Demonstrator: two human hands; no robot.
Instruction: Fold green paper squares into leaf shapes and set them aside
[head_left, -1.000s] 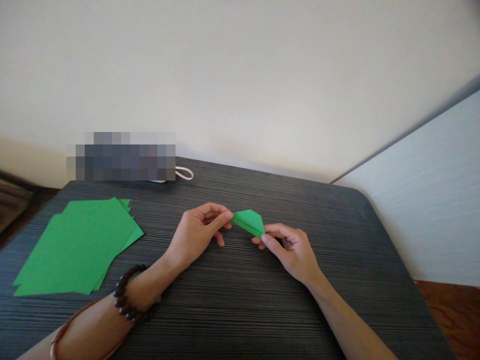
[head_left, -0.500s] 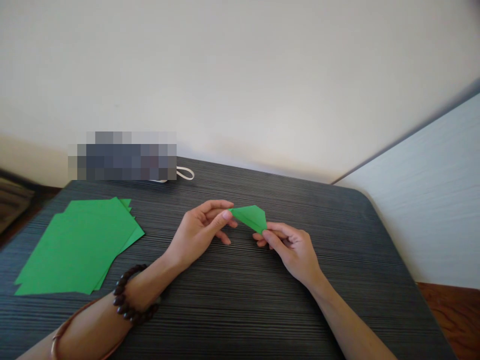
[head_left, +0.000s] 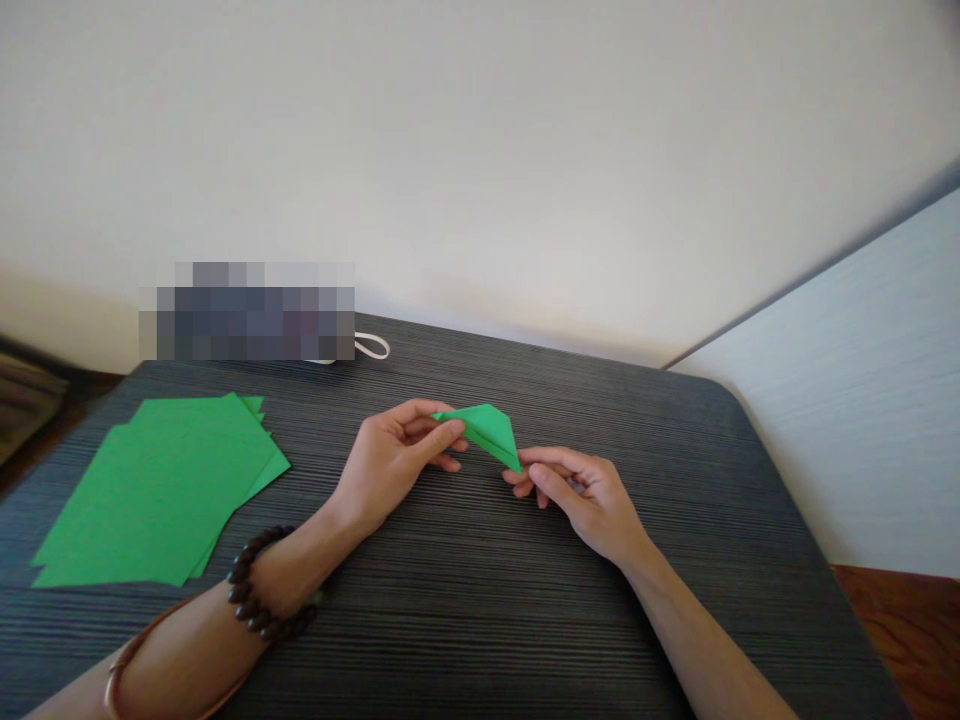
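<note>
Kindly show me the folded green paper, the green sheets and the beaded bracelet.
Folded green paper (head_left: 492, 424), head view: its upper panel.
Green sheets (head_left: 154, 490), head view: middle of the top sheet.
Beaded bracelet (head_left: 241, 592), head view: a dark bead.

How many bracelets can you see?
2, both on the left arm: a dark beaded bracelet near the wrist and a copper-coloured bangle farther up.
</note>
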